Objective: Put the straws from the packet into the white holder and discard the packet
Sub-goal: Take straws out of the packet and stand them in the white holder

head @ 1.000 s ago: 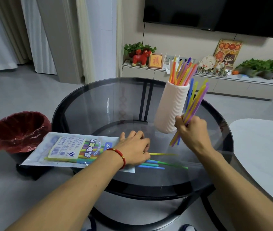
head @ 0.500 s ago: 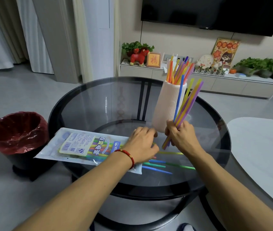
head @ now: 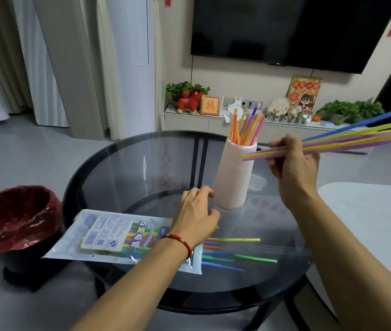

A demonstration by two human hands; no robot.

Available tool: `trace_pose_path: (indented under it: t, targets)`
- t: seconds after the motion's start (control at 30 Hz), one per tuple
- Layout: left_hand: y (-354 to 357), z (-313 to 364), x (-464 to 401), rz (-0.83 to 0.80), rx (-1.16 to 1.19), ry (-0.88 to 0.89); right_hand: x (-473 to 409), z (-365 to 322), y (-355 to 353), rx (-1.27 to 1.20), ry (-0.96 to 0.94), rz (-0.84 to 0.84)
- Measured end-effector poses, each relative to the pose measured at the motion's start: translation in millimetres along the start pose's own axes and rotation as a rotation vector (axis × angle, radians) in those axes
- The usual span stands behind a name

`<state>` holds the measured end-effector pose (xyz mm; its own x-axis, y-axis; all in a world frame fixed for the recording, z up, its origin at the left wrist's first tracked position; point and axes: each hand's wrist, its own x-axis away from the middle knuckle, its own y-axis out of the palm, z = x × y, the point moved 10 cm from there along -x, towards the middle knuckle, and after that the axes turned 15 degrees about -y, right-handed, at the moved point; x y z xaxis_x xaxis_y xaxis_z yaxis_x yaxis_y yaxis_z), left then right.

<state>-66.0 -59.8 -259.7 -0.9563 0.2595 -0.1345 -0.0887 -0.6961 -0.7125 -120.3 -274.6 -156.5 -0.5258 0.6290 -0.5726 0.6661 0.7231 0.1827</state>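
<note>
Your right hand [head: 293, 163] is gripping a bundle of long thin plastic straws [head: 347, 139] in blue, yellow and purple, fingers closed around it. Their long axis is lying nearly level, near ends pointing left of your fingers at the ribbed white cylindrical holder [head: 235, 173], whose mouth is sitting just beside those tips. Your left hand [head: 195, 217] is hovering loosely curled, gripping nothing, with the printed clear plastic packet [head: 118, 237] beneath its wrist on the round glass worktop [head: 122, 168].
</note>
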Motion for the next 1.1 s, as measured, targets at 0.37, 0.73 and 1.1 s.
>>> trace_pose_path:
  t: [0.37, 0.73, 1.1]
  targets:
    - [6.5, -10.2, -0.1, -0.113, -0.095, -0.038, -62.1, -37.5, 53.1, 0.504, -0.266, -0.147]
    - [0.6, -10.0, 2.3, -0.134, -0.079, -0.027, -73.7, -45.0, 88.4, 0.717, -0.293, -0.372]
    - [2.1, -9.4, 3.0, -0.162, -0.100, -0.027, -51.7, -65.3, 107.8, 0.903, -0.624, -0.537]
